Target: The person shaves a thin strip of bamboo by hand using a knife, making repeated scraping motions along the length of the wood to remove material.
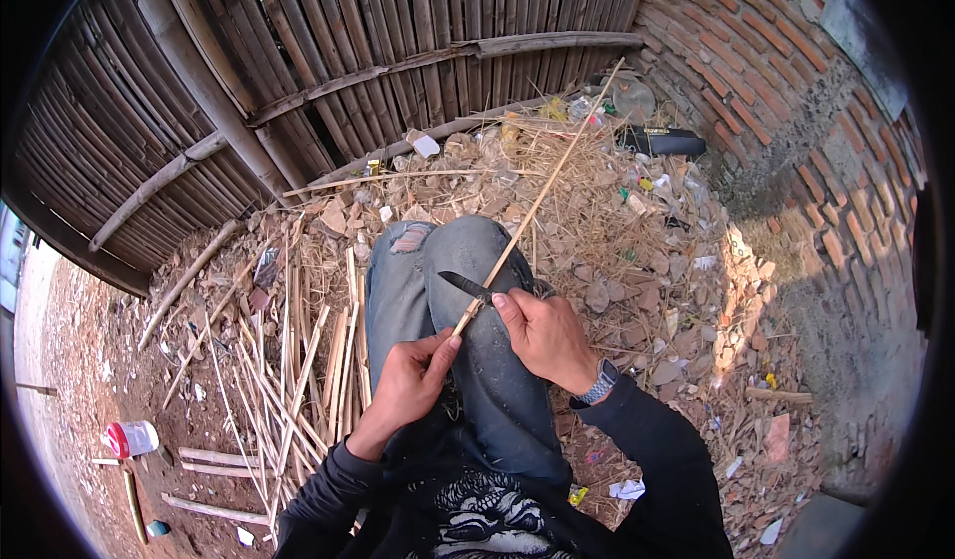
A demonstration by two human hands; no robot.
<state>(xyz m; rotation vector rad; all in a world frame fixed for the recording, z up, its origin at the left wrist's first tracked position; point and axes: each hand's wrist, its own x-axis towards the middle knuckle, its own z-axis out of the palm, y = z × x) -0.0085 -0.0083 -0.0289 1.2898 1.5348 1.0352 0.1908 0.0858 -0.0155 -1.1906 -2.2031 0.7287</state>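
A long thin bamboo strip slants up and away from my lap to the far right. My left hand is closed round its near end, above my left thigh. In my right hand is a knife with a dark blade, its handle mostly hidden by my fingers. The blade points left and lies across the strip, just beyond my left thumb. My right thumb presses close to where blade and strip meet. Both hands rest near my knees in worn blue jeans.
Several cut bamboo strips lie in a pile on the ground to my left. Farther left is a clear jar with a red lid. A bamboo wall stands ahead, a brick wall on the right. Rubble, straw and litter cover the ground between.
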